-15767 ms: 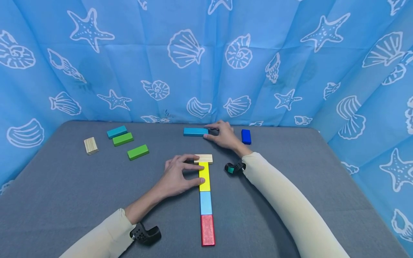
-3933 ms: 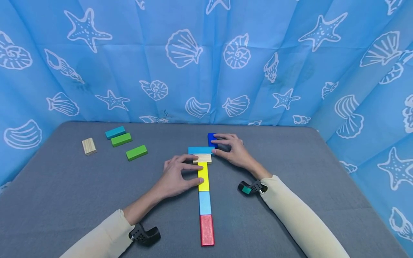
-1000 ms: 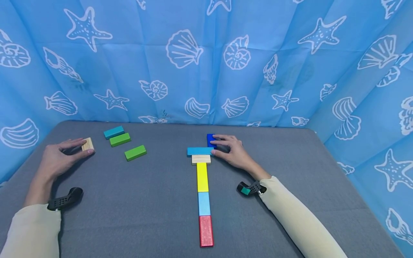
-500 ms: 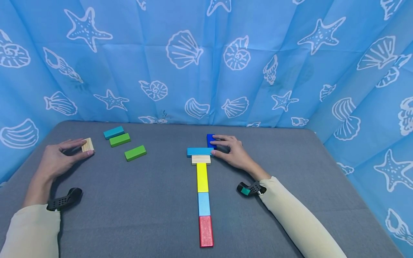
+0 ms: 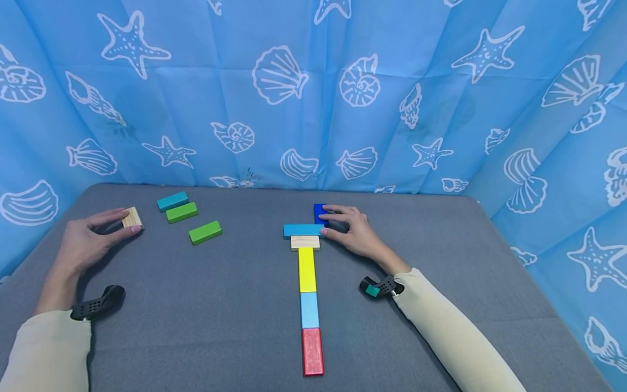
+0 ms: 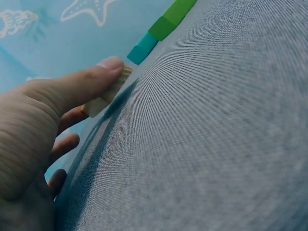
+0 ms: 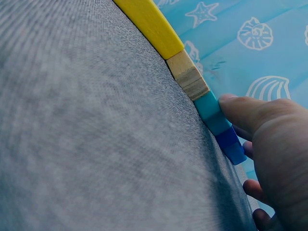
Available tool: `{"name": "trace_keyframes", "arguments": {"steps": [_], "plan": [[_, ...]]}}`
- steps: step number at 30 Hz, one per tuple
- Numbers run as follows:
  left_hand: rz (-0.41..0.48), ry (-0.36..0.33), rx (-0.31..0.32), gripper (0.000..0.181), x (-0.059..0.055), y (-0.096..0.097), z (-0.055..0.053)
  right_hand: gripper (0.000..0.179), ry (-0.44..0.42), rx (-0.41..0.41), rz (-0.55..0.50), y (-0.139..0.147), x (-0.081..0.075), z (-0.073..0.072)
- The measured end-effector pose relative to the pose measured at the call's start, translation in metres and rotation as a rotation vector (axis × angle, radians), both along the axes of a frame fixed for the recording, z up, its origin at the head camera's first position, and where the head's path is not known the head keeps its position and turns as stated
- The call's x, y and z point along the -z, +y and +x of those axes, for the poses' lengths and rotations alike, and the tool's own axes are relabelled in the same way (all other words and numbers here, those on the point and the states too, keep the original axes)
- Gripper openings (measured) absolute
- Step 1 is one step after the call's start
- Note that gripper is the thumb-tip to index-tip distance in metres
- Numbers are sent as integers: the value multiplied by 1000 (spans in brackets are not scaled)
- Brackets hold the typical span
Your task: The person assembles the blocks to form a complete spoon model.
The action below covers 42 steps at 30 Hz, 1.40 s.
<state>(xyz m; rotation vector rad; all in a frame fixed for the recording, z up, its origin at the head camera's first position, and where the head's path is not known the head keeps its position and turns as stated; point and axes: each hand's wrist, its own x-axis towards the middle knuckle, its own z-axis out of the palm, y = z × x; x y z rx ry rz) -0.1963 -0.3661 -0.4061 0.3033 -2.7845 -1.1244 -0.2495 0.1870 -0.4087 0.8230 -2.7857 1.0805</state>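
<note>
At the table's far left my left hand point(image 5: 88, 242) pinches a plain wooden block point(image 5: 131, 218) between thumb and fingers. The left wrist view shows the thumb against that block point(image 6: 113, 89). My right hand point(image 5: 355, 231) rests at the far end of a row of blocks, thumb at the right end of a turquoise block point(image 5: 300, 231) and fingertips on a dark blue block point(image 5: 320, 211), partly hidden by them. Nearer in the row lie a crosswise wooden block point(image 5: 305, 243), a yellow block point(image 5: 307, 269), a light blue block point(image 5: 309, 310) and a red block point(image 5: 312, 351).
Right of my left hand lie a teal block point(image 5: 172, 201) and two green blocks, one beside it point(image 5: 182, 212) and one nearer point(image 5: 205, 232). The table point(image 5: 210, 326) has a grey cloth, and a blue shell-patterned curtain point(image 5: 220, 92) hangs behind it.
Since the oldest frame, the turquoise and dark blue blocks have joined the row's far end. My left hand has left the yellow block for the left wooden block, which has lately shifted slightly.
</note>
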Motion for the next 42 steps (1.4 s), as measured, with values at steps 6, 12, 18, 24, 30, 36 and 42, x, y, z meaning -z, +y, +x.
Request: {"name": "trace_keyframes", "arguments": {"steps": [6,12,18,24,30,36,42], "plan": [[59,17,-34,87,-4,3,-1,41,4,-6,-6,0,-1,0],[69,18,-46,88,-13,9,-4,41,8,-6,-13,1,1,-1],[83,37,-31,86,-26,23,-7,41,13,-6,-16,1,1,-1],[92,112,45,77,-40,47,-11,41,11,0,-8,2,2,-1],[90,169,131,70,-50,73,-13,41,12,0,-5,2,1,0],[100,204,239,63,-56,102,-14,41,15,-3,-3,1,2,-1],[122,211,356,58,-59,130,-14,41,15,-4,-13,1,2,-1]]}}
